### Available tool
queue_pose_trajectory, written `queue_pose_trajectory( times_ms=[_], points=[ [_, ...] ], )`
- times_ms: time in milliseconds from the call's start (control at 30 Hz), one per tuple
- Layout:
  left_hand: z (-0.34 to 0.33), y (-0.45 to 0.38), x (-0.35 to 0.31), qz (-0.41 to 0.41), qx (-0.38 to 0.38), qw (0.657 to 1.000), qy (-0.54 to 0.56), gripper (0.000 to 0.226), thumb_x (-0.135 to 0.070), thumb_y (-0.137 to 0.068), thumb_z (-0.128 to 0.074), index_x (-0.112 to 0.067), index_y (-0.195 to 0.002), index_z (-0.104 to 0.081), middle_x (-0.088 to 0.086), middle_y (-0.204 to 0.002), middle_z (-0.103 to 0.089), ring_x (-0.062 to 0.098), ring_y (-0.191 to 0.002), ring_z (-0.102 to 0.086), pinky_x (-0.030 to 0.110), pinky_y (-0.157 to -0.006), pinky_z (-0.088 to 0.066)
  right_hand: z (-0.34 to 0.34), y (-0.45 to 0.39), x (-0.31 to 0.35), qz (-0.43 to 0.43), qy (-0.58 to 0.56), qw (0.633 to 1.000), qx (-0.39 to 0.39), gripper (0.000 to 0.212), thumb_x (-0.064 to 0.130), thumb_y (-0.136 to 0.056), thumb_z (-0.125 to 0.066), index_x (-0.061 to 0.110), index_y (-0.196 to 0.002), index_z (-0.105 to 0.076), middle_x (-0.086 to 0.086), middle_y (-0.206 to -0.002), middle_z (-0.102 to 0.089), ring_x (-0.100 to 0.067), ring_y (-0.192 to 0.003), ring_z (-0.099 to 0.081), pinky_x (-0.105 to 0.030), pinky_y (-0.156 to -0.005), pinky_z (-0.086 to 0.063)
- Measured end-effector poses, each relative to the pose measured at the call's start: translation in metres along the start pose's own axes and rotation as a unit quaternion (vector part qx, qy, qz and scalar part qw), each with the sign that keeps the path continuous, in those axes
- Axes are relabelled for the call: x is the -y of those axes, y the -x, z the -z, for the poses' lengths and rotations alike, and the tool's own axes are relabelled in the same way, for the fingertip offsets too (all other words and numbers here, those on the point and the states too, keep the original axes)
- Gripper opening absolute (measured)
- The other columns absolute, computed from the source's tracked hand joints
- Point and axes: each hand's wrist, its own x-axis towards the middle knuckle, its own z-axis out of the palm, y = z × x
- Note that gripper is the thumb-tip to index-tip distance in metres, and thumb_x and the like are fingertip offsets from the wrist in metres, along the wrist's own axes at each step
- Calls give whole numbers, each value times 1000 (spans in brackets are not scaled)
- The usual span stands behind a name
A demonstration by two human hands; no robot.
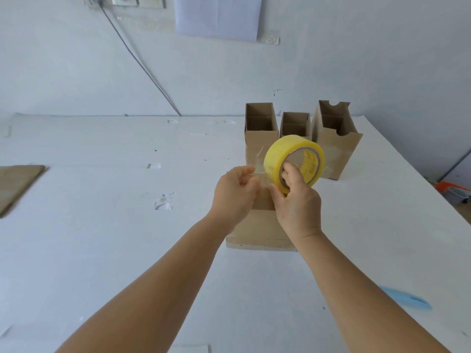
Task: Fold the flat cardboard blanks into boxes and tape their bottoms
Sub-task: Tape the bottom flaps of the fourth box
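Holding the yellow tape roll (294, 164) in my right hand (297, 205), I have fingers hooked through its core and my thumb against the outer edge. My left hand (234, 197) is pinched shut on the clear free end of tape (257, 174), drawn out just to the left of the roll. Both hands sit close together above a cardboard box (260, 233) that stands on the white bench (102, 225), its near side facing me and its top mostly hidden behind my hands. Beyond it, three folded boxes (261, 128) stand upright in a row near the bench's far edge, open tops up. At the bench's left edge lies a flat cardboard blank (17, 184). A blurred blue thing (405, 299) lies on the bench to my right.
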Motion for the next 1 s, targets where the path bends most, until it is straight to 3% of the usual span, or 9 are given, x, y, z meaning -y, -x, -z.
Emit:
queue_pose_trajectory(
  times_ms=[100, 200, 300, 400, 533, 600, 733, 900, 1000],
  points=[
    [2, 2, -3, 70, 32, 996, 37, 22, -10, -96, -47, -5, -112, -62, 9, -98, -71, 17, -85, -68, 27, -81, -57, -1, 1, 0, -4, 1, 1000, 4, 41, 21, -85, -67, 16, -124, -55, -1, -101, -70, -33, -90, -65, -48, -81, -51],
    [0, 3, -5, 94, 84, 991, 47, 25, -6, -96, -41, -16, -78, -54, 14, -98, -68, 25, -92, -68, 32, -84, -54, -1, 2, 1, -2, -1, 1000, 8, 37, 23, -87, -65, 16, -123, -55, -2, -99, -70, -34, -90, -64, -48, -81, -50],
    [-5, 1, -6, 102, 125, 983, 83, 20, -5, -96, -43, -5, -97, -63, 15, -99, -69, 23, -90, -64, 33, -88, -54, 0, 2, 1, 8, 7, 1000, 10, 35, 27, -89, -62, 17, -123, -55, -3, -97, -69, -35, -86, -63, -45, -79, -50],
    [-7, 1, -8, 141, 107, 974, 145, 26, -6, -96, -47, -6, -118, -62, 18, -112, -69, 26, -94, -63, 41, -97, -51, 0, 2, 0, 16, 6, 1000, 3, 36, 27, -89, -63, 16, -122, -55, -4, -96, -69, -35, -85, -64, -46, -78, -51],
    [-4, 1, -13, 173, 82, 967, 169, 19, -14, -96, -52, -7, -102, -69, 10, -96, -70, 17, -79, -62, 24, -70, -52, -1, 3, -2, 31, 5, 999, -16, 34, 27, -88, -65, 16, -119, -56, -3, -94, -69, -33, -80, -64, -44, -74, -53],
    [-3, -2, -15, 189, 66, 965, 169, 20, -22, -96, -54, -8, -91, -68, 7, -90, -69, 16, -76, -61, 23, -65, -51, -3, 4, -4, 45, 18, 998, -28, 33, 26, -87, -67, 16, -116, -57, -4, -90, -69, -35, -75, -63, -43, -69, -52],
    [-3, -10, -19, 213, 36, 965, 150, 25, -34, -91, -63, -10, -84, -64, 6, -87, -66, 17, -75, -62, 25, -67, -53, -6, 5, -7, 61, 30, 997, -31, 33, 22, -84, -70, 15, -113, -57, -5, -86, -69, -37, -71, -62, -43, -66, -51],
    [0, -17, -12, 178, -17, 976, 125, 20, -27, -88, -68, -7, -88, -66, 9, -92, -68, 16, -77, -61, 27, -79, -54, -11, 6, -15, 130, 18, 991, -33, 34, 20, -80, -71, 12, -111, -61, -3, -92, -70, -33, -77, -65, -46, -67, -54],
    [2, -17, -4, 162, -38, 976, 140, 17, -23, -89, -67, -6, -89, -65, 14, -98, -72, 19, -85, -65, 28, -83, -55, -11, 11, -19, 170, -51, 981, -79, 21, 18, -83, -66, 12, -101, -59, -3, -94, -67, -25, -86, -60, -43, -72, -50]
  ],
)
